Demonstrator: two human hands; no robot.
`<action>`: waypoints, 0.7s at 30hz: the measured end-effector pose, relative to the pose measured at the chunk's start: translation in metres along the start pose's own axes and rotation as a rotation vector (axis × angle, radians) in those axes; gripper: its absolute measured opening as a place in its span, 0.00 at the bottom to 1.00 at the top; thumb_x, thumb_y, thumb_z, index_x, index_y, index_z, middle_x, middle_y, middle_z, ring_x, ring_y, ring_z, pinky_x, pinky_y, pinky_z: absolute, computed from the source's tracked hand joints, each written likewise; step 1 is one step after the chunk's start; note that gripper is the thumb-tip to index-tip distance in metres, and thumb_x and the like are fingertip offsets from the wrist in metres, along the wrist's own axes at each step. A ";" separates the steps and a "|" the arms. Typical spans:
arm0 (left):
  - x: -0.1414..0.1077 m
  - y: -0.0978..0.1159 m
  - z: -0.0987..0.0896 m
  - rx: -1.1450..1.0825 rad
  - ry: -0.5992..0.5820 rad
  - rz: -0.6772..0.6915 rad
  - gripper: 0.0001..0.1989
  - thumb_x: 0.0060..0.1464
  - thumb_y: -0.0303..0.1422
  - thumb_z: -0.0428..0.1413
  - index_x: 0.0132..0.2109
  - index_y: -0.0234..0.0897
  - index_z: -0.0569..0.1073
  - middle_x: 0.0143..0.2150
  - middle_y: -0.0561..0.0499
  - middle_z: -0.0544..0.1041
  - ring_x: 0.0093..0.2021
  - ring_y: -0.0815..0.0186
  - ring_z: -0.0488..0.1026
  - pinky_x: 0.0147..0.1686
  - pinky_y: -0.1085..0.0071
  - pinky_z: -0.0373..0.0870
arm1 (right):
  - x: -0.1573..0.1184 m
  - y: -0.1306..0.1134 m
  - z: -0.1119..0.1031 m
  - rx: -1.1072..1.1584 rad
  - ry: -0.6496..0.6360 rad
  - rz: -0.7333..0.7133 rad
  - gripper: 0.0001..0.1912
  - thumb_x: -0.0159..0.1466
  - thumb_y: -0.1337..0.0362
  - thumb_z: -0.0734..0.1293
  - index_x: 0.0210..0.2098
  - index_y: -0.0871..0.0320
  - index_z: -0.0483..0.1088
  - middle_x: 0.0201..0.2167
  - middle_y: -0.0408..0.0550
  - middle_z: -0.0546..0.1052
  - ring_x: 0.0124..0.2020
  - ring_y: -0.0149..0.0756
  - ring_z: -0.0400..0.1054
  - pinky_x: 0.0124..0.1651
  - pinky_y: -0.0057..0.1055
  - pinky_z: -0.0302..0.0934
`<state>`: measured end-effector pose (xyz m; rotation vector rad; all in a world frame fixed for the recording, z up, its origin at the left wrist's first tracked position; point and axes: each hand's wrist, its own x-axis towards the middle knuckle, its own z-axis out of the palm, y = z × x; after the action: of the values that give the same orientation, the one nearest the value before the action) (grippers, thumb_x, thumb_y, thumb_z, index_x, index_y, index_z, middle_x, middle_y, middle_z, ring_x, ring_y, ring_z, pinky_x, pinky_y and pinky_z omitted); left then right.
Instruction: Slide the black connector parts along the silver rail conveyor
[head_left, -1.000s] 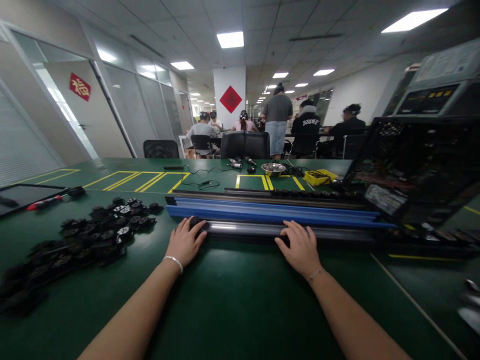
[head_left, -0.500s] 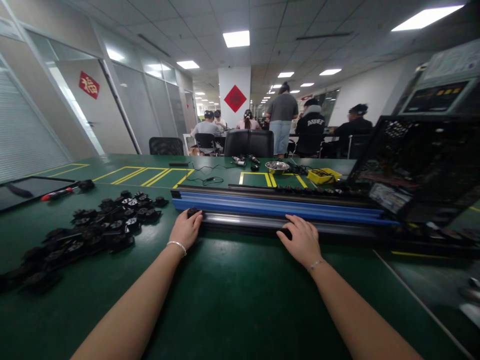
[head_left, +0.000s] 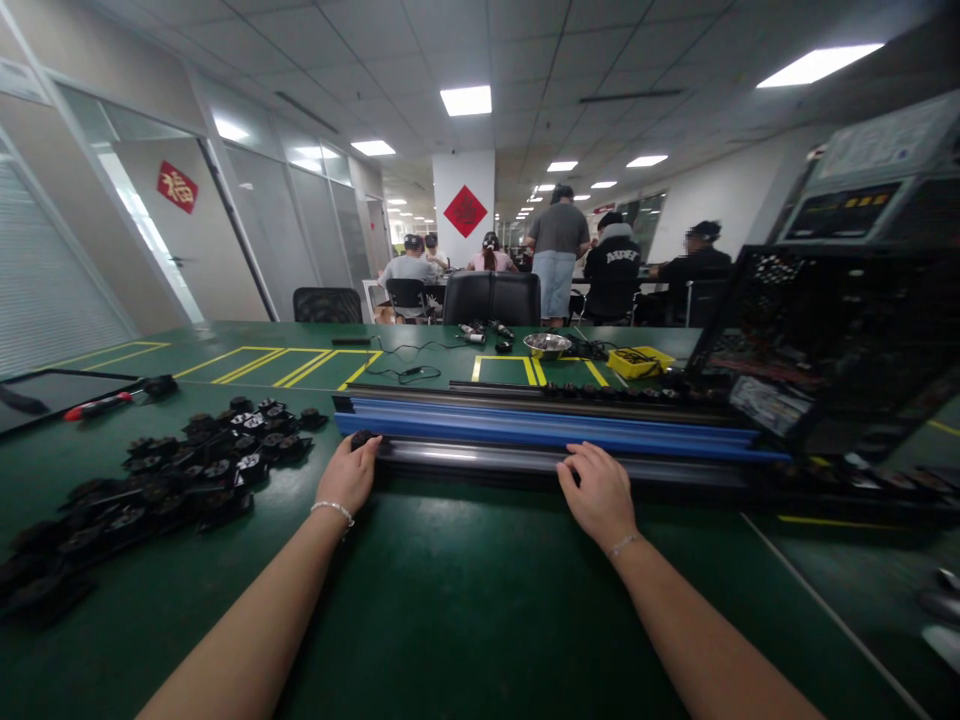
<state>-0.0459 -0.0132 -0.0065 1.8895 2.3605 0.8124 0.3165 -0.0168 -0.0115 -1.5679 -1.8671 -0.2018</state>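
A long dark metal rail [head_left: 465, 455] with a shiny face lies across the green table [head_left: 450, 600], in front of a blue rail [head_left: 525, 425]. At the dark rail's left end, my left hand [head_left: 351, 472] has its fingers closed round a small black part [head_left: 363, 438]. My right hand [head_left: 598, 490] rests on the dark rail farther right, thumb and fingers curved and apart, with a dark spot between them. Left of my left hand is a pile of black parts [head_left: 217, 465].
A screwdriver [head_left: 97, 406] and a flat dark panel lie at the left. Behind the rails are a metal bowl [head_left: 547, 346], a yellow tray [head_left: 639, 362] and cables. A black machine frame [head_left: 840, 340] stands at the right. Several people are in the background.
My left hand has shifted left along with the small black part at the rail's end. The right hand's fingers are slightly more curled. The view has tilted a little upward.
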 end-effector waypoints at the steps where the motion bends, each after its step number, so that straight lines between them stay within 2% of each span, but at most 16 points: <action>1: 0.000 0.000 0.000 -0.012 0.005 -0.011 0.29 0.58 0.45 0.30 0.51 0.44 0.70 0.57 0.48 0.64 0.56 0.62 0.61 0.56 0.64 0.57 | 0.000 0.000 0.000 -0.003 -0.002 0.000 0.13 0.60 0.60 0.56 0.25 0.55 0.68 0.43 0.46 0.73 0.52 0.39 0.59 0.52 0.39 0.49; 7: 0.002 0.000 -0.003 -0.036 0.037 -0.066 0.32 0.57 0.47 0.28 0.49 0.43 0.72 0.56 0.48 0.65 0.55 0.60 0.63 0.55 0.63 0.58 | 0.000 -0.002 0.000 -0.012 -0.015 0.009 0.14 0.60 0.61 0.55 0.26 0.55 0.69 0.44 0.47 0.73 0.52 0.40 0.59 0.52 0.40 0.49; 12: 0.011 -0.021 -0.008 -0.052 0.061 -0.179 0.32 0.56 0.46 0.29 0.46 0.39 0.74 0.58 0.44 0.62 0.56 0.56 0.61 0.56 0.60 0.56 | 0.000 0.000 0.000 -0.015 -0.017 0.003 0.13 0.60 0.61 0.56 0.27 0.55 0.70 0.44 0.47 0.73 0.51 0.40 0.60 0.51 0.40 0.50; 14: 0.015 -0.034 -0.012 -0.042 0.036 -0.265 0.31 0.56 0.45 0.30 0.45 0.38 0.75 0.57 0.42 0.64 0.55 0.53 0.62 0.54 0.57 0.57 | 0.001 0.000 0.000 -0.013 -0.023 0.005 0.13 0.60 0.61 0.56 0.27 0.55 0.70 0.44 0.47 0.73 0.51 0.40 0.60 0.51 0.41 0.51; 17: 0.020 -0.050 -0.019 0.022 0.009 -0.482 0.30 0.53 0.48 0.36 0.45 0.36 0.74 0.56 0.38 0.66 0.56 0.43 0.60 0.50 0.46 0.58 | 0.001 -0.001 0.000 -0.006 -0.025 0.008 0.13 0.60 0.61 0.56 0.27 0.55 0.70 0.44 0.47 0.73 0.51 0.40 0.61 0.50 0.41 0.51; 21: 0.021 -0.061 -0.028 0.046 -0.010 -0.546 0.29 0.50 0.51 0.40 0.46 0.37 0.74 0.58 0.40 0.64 0.59 0.42 0.53 0.52 0.42 0.54 | 0.000 0.001 0.000 0.009 -0.017 -0.001 0.13 0.60 0.61 0.56 0.27 0.55 0.70 0.44 0.47 0.73 0.50 0.40 0.61 0.51 0.41 0.51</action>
<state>-0.1158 -0.0128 -0.0001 1.1444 2.6986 0.6887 0.3179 -0.0162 -0.0116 -1.5669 -1.8794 -0.1802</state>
